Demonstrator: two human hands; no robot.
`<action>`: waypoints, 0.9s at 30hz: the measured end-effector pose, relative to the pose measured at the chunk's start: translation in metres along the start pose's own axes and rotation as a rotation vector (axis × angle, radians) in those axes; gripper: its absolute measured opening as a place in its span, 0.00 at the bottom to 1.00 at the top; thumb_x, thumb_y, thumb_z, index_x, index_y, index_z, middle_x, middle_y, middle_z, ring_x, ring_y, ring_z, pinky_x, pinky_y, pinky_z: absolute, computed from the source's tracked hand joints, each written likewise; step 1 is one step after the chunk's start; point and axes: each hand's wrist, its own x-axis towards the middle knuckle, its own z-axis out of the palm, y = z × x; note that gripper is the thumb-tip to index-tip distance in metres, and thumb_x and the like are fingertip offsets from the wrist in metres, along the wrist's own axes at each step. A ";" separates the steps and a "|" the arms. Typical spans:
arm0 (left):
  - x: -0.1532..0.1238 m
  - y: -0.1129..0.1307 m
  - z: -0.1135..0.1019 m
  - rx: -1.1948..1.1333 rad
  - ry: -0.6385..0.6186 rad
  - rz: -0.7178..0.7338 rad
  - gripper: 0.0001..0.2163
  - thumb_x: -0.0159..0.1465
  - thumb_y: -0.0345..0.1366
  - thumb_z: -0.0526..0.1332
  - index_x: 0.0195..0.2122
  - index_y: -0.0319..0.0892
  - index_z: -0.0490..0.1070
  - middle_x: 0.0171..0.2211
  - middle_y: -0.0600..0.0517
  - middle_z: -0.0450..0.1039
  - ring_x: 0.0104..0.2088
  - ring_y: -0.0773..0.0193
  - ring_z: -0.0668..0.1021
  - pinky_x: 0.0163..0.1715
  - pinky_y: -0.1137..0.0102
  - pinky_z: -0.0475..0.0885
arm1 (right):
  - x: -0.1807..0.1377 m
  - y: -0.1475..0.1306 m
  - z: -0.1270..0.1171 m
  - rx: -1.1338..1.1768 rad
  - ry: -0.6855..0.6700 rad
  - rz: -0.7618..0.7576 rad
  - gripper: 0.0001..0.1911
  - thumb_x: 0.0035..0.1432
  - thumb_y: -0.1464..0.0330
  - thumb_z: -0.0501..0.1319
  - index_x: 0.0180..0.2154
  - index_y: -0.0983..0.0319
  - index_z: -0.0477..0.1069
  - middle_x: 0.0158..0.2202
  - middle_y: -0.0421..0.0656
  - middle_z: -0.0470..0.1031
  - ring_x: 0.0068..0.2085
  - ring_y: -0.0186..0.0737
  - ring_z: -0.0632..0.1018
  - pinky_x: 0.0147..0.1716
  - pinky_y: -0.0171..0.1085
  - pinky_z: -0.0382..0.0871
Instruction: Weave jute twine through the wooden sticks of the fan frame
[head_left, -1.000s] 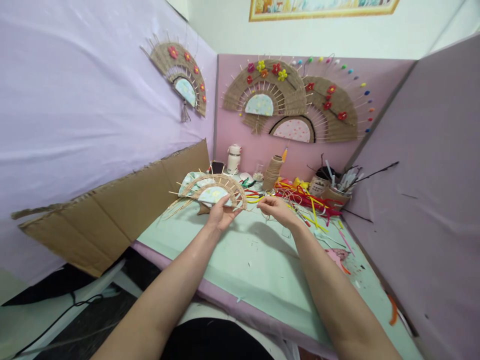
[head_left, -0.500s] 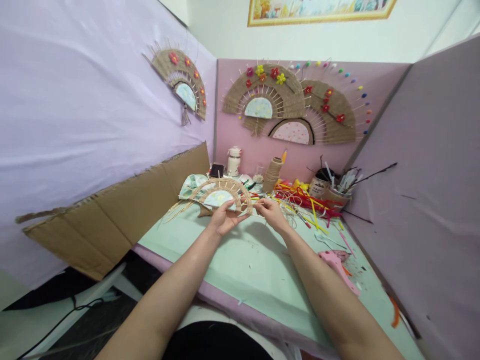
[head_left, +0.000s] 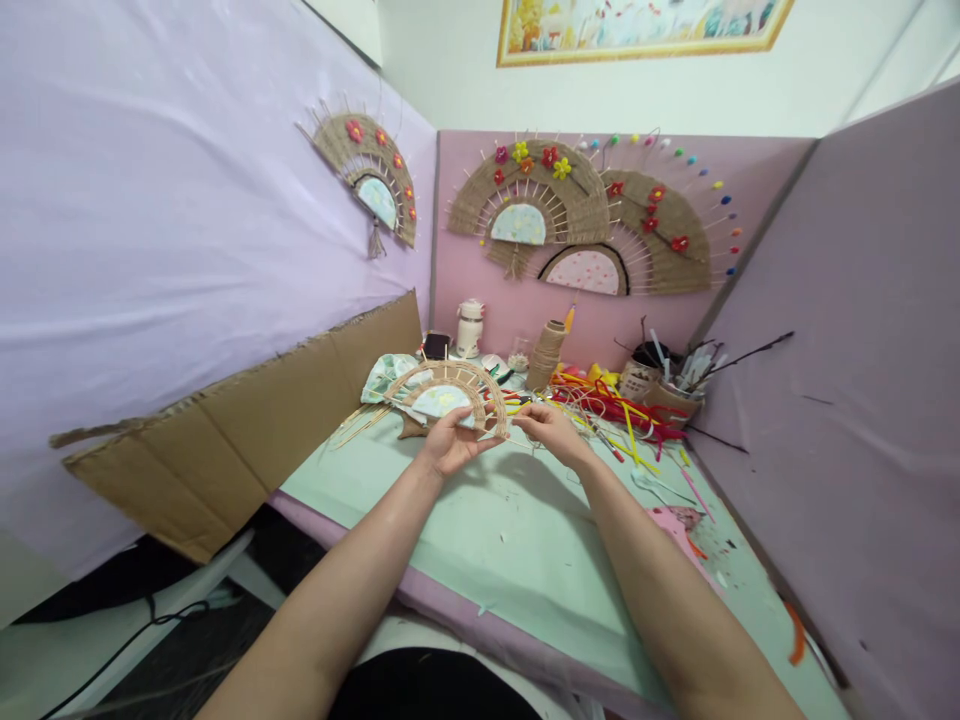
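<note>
A half-round woven fan (head_left: 491,398) with sticks poking from its curved rim is held up over the table. Its centre is a pale half-circle of patterned cloth (head_left: 442,400). My left hand (head_left: 452,443) grips the fan from below, thumb on the cloth part, fingers behind. Close to the fan's right end, my right hand (head_left: 551,430) is closed in a pinch. A thin strand of twine seems to run from the fan to those fingertips, though it is very fine here.
A twine spool (head_left: 547,355), a white bottle (head_left: 470,328) and tangled red and yellow pipe cleaners (head_left: 622,405) stand or lie behind my hands. At right are a pink glue gun (head_left: 679,540) and a stick-filled pot (head_left: 671,395). Cardboard (head_left: 247,420) edges the left.
The right hand has shifted slightly right, away from the fan's end. My left hand keeps its hold on the fan. The whole view has tilted up slightly.
</note>
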 end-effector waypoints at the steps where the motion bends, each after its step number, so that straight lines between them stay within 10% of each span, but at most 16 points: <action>1: 0.000 0.000 0.000 -0.002 0.011 0.007 0.16 0.59 0.29 0.54 0.48 0.32 0.67 0.37 0.43 0.76 0.42 0.54 0.76 0.50 0.50 0.65 | 0.000 0.000 -0.004 0.003 0.001 0.012 0.16 0.49 0.56 0.61 0.27 0.63 0.68 0.17 0.34 0.60 0.19 0.28 0.59 0.19 0.30 0.51; 11: 0.002 0.000 0.000 -0.048 0.061 -0.005 0.14 0.59 0.28 0.54 0.46 0.32 0.68 0.36 0.43 0.76 0.41 0.55 0.76 0.49 0.50 0.66 | -0.008 -0.003 -0.032 0.083 -0.196 0.055 0.16 0.47 0.56 0.64 0.30 0.63 0.69 0.23 0.36 0.64 0.22 0.27 0.61 0.22 0.31 0.54; 27: -0.003 0.000 -0.001 -0.012 -0.087 -0.063 0.13 0.60 0.29 0.53 0.44 0.34 0.69 0.38 0.44 0.75 0.38 0.57 0.76 0.51 0.46 0.62 | -0.005 -0.005 -0.024 0.057 0.001 -0.052 0.16 0.47 0.56 0.63 0.30 0.62 0.70 0.22 0.37 0.63 0.24 0.30 0.62 0.24 0.32 0.57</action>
